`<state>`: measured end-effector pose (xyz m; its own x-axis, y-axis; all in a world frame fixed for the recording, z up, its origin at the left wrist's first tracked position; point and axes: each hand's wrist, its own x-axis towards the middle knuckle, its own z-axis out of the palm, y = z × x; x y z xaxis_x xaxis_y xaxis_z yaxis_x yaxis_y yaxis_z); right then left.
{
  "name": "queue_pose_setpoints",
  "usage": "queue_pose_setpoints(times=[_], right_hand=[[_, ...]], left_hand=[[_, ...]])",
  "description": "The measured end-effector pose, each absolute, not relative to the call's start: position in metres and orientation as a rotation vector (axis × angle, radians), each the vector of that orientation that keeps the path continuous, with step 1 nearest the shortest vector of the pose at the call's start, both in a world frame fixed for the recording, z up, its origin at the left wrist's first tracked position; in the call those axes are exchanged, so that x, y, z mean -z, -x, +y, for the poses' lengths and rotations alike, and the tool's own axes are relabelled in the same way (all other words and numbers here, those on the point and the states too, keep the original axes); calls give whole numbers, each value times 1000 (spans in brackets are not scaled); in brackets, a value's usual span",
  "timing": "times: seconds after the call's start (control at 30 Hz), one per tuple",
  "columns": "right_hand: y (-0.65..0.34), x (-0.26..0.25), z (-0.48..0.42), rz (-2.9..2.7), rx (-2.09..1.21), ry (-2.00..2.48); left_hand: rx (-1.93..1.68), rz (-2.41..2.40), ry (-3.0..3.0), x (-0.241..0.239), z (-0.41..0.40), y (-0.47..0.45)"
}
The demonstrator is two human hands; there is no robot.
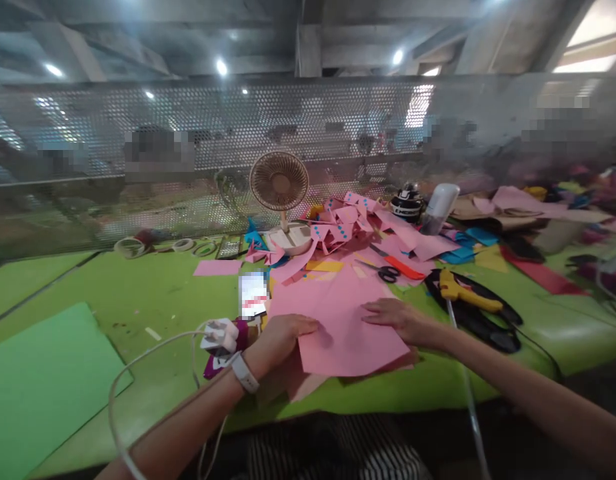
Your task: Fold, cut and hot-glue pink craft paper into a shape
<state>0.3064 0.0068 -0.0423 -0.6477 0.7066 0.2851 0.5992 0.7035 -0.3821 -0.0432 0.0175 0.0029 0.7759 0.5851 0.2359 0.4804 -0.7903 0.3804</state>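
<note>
A large pink paper sheet (345,323) lies on the green table (153,293) right in front of me. My left hand (283,333) rests on the sheet's left edge, fingers curled loosely against it; a white watch is on that wrist. My right hand (395,317) lies flat on the sheet's right part, fingers stretched out and pressing down. More pink sheets show beneath it.
Behind the sheet lie a heap of pink dotted paper scraps (358,223), red-handled scissors (393,267), a small desk fan (281,190) and a yellow glue gun (465,290) on a black mat. A white plug with cable (221,337) lies left, beside a green sheet (43,380).
</note>
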Motion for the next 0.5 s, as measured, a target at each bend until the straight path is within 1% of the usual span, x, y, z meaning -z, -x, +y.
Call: queue_pose_setpoints(times=[0.13,0.27,0.37,0.5], right_hand=[[-298,35,-7,-2464,-503,1135],[-296,26,-10,-2498,-549,1173],[-296,25,-8,-2525,-543,1158],[-299,23,-4,-2533,-588,1097]], left_hand=[[-315,793,-2747,-14,12,51],[-167,701,-2786,-26,5,53],[-174,722,-2779,-31,-1,52],[-309,773,-2685,-32,-9,49]])
